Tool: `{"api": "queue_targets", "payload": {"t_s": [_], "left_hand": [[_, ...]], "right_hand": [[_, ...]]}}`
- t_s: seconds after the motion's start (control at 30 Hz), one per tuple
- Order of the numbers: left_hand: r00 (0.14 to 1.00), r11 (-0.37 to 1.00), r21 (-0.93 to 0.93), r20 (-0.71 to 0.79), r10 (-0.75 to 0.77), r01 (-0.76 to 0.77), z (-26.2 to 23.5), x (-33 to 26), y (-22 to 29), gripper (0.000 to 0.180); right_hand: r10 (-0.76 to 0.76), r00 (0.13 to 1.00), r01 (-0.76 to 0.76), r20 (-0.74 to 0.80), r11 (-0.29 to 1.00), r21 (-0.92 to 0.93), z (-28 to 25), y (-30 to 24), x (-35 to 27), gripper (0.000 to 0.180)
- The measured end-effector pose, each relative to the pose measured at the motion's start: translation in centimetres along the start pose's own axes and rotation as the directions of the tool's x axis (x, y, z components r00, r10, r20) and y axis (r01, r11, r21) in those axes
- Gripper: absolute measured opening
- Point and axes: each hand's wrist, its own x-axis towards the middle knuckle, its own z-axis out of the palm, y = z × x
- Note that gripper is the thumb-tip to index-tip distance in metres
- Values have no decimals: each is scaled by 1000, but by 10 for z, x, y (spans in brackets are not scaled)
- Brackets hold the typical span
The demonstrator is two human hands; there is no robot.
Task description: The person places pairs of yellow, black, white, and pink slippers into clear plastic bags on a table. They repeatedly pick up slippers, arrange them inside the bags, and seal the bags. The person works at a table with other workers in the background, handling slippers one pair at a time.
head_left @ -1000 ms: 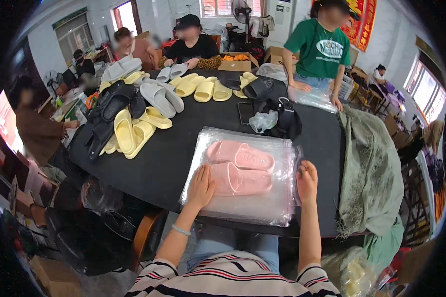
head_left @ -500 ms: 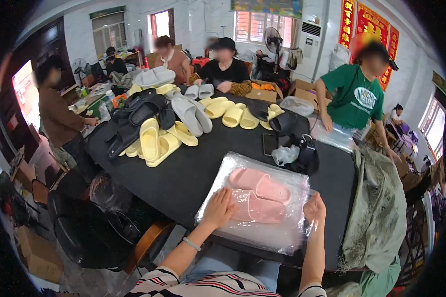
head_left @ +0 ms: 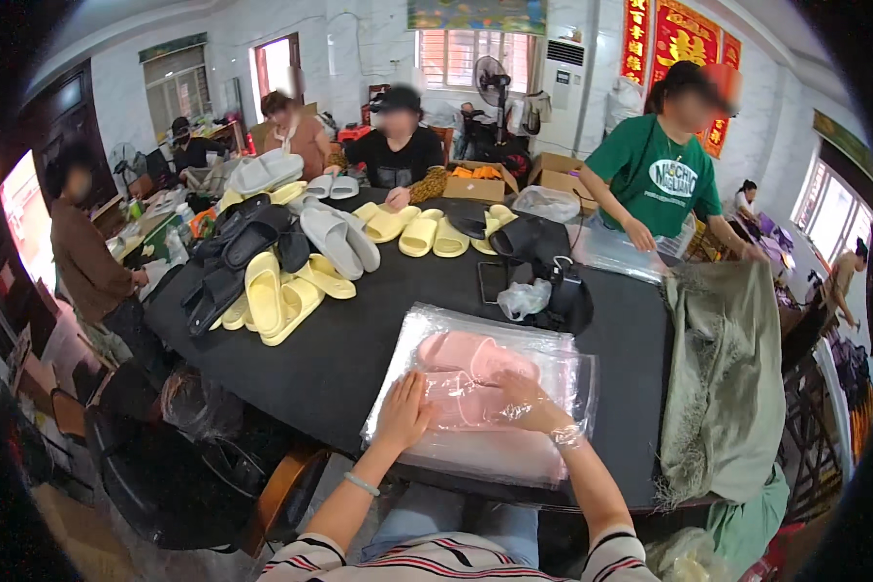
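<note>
A pair of pink slippers (head_left: 475, 357) lies inside a clear plastic bag (head_left: 475, 456) on the near part of the black table (head_left: 359, 339). My left hand (head_left: 403, 412) lies flat on top of the bag's near left side, fingers apart, beside the slippers. My right hand (head_left: 526, 403) is inside the bag's opening, plastic bunched around its wrist, fingers against the nearer slipper. The film blurs whether they grip it.
Yellow slippers (head_left: 276, 296), black slippers (head_left: 228, 257) and grey slippers (head_left: 335, 238) are piled at the left and back. A black bag (head_left: 553, 281) and an olive cloth (head_left: 723, 388) lie to the right. Several people stand or sit around the table. A wooden chair (head_left: 286, 490) is near my left knee.
My right hand has moved from the bag's right edge inward and slipped under the plastic onto the slippers. My left hand stays on the bag.
</note>
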Motion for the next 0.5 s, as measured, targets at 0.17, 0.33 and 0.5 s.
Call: {"api": "queue_targets", "payload": {"t_s": [0.17, 0.33, 0.5], "left_hand": [[1000, 999, -21, 0, 28, -28, 5, 1, 1, 67], [1000, 1000, -9, -8, -22, 22, 2, -1, 1, 70], [1000, 1000, 2, -22, -1, 1, 6, 2, -1, 70]], "right_hand": [[50, 997, -45, 53, 994, -102, 40, 4, 34, 72], [129, 992, -128, 4, 987, -94, 54, 6, 60, 54], [61, 973, -76, -223, 996, -57, 56, 0, 57, 34]]}}
